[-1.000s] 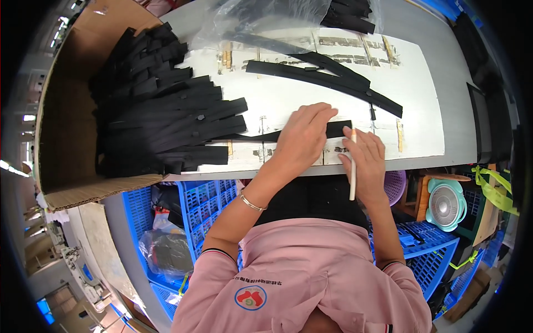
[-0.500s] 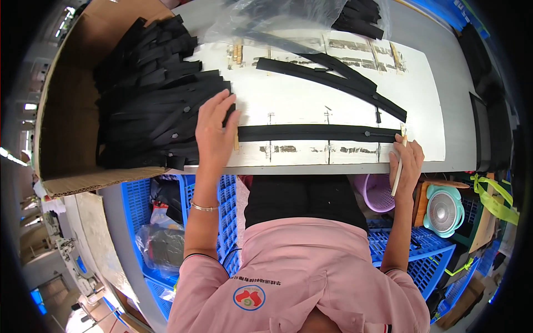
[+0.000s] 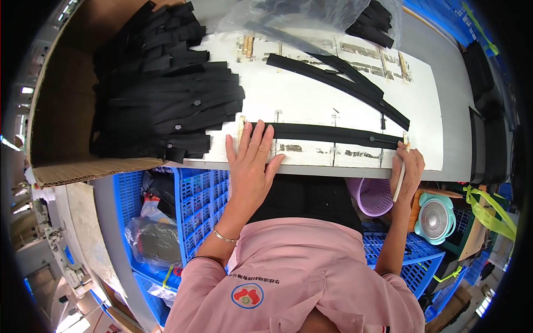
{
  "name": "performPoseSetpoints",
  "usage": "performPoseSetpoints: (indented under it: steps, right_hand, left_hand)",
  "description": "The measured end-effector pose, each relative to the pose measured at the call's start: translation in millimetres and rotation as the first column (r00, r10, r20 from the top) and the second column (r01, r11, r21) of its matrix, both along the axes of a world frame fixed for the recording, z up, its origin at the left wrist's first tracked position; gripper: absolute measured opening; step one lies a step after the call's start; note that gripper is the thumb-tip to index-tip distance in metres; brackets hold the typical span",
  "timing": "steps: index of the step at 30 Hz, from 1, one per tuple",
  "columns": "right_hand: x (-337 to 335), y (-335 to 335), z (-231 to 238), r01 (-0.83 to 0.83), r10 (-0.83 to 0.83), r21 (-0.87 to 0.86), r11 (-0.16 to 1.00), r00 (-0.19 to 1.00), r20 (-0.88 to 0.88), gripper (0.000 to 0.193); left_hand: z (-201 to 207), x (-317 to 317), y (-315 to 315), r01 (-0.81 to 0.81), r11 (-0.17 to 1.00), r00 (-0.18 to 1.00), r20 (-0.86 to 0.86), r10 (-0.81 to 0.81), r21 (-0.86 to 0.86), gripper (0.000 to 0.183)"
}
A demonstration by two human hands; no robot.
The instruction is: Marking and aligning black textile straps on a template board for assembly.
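Near table edge: hands, probable zipper

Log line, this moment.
left hand: open over left end of black strip; right hand: holds white stick at strip's right end; strip: on white board

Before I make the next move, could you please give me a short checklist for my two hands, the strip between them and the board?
1. Left hand laid on the left end of the black strip: ok.
2. Right hand at the strip's right end, with the white stick in its grip: ok.
3. Strip stretched out along the near side of the white board: ok.
4. Strip's left end level with the yellowish mark: cannot tell, fingers cover part of it.
5. Stick's upper end touching the strip: cannot tell, too small.
6. Board free of loose strips: not ok, others lie beyond this one.
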State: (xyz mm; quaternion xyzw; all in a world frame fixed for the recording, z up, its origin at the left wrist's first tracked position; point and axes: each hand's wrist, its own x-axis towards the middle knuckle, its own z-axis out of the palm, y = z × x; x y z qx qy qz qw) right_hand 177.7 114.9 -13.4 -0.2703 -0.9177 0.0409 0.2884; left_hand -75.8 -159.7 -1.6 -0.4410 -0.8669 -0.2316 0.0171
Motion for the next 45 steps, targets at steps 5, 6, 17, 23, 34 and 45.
performPoseSetpoints:
  steps: [5, 6, 17, 23, 34, 45]
  right_hand:
    - [-50.2, -38.8, 41.3, -0.068, -0.004, -0.329, 0.942, 0.977, -0.212, 0.023]
    - [-67.4, -52.9, 52.1, -0.122, -0.022, -0.531, 0.839, 0.966, -0.257, 0.023]
    - [-196.8, -107.5, 19.6, -0.403, 0.135, -0.804, 0.437, 0.913, -0.384, 0.020]
    - [-197.9, -111.3, 12.3, -0.417, 0.121, -0.794, 0.443, 0.905, -0.408, 0.021]
    - [-196.2, -110.1, 13.0, -0.431, 0.165, -0.762, 0.483, 0.900, -0.404, 0.019]
    - [-193.3, -107.9, 9.2, -0.514, 0.318, -0.680, 0.522, 0.858, -0.404, 0.019]
  left_hand:
    - [-4.4, 0.5, 2.8, 0.004, 0.999, 1.000, 0.008, -0.005, 0.039, 0.059]
    - [-4.8, 0.4, 3.1, 0.010, 0.999, 1.000, 0.011, -0.010, 0.043, 0.059]
    - [-6.5, -0.5, 3.1, -0.021, 0.994, 0.998, 0.057, 0.015, 0.107, 0.055]
    - [-5.9, -1.6, 1.8, -0.021, 0.993, 0.998, 0.065, 0.013, 0.116, 0.055]
    - [-7.9, -2.0, 2.6, -0.017, 0.992, 0.999, 0.039, 0.012, 0.126, 0.056]
    - [-8.4, -0.9, 5.6, -0.008, 0.992, 1.000, 0.019, 0.005, 0.129, 0.056]
